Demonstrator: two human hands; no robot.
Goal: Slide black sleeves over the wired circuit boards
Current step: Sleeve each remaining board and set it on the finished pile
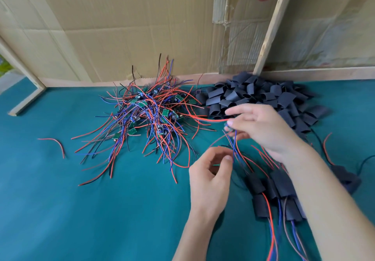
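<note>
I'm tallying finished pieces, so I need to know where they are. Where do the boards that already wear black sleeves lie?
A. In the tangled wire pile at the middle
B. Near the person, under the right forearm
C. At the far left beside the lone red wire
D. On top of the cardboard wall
B: the sleeved boards lie in a cluster under the right forearm, wires trailing from both ends.
</note>
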